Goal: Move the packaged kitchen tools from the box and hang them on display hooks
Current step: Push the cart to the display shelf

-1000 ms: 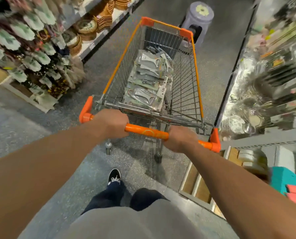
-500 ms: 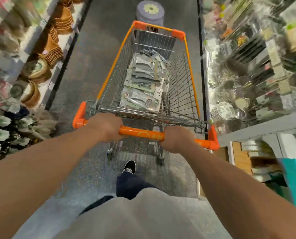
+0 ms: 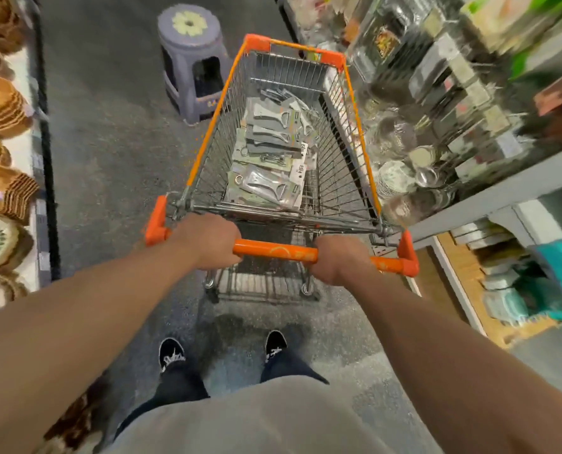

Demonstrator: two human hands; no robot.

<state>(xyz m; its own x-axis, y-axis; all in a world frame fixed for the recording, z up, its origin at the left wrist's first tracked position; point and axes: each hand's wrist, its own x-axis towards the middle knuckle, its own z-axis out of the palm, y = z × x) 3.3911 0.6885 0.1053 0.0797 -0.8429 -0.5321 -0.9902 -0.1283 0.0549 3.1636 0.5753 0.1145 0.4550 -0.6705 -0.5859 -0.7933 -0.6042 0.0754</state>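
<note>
Through the head camera I see the left hand [image 3: 207, 242] clenched around the orange plastic handle bar [image 3: 273, 252] of a silver wire shopping cart with orange edges [image 3: 212, 126]. Its fingers wrap over the bar near its left end. The right hand [image 3: 340, 262] grasps the same bar more to the right, also with curled fingers, and a bare piece of the bar shows between the two hands. The packaged kitchen tools [image 3: 266, 158], flat grey and pale green cards with metal utensils under clear plastic, lie in an overlapping pile on the bottom of the cart basket, closer to its left wall. I cannot read which utensil each card holds. Ahead of the cart on the left a purple round plastic stool with a pale flower pattern on top [image 3: 191, 60] stands on the dark grey speckled floor [image 3: 109, 158], just beside the front left corner of the cart. At the right side a grey display shelf [image 3: 469, 198] carries blurred shiny kitchenware, very near to the cart wall. At the left edge brown woven baskets [image 3: 4, 109] sit on a white shelf. Below, two black shoes with white laces [image 3: 171, 352] stand on the floor behind the cart.
</note>
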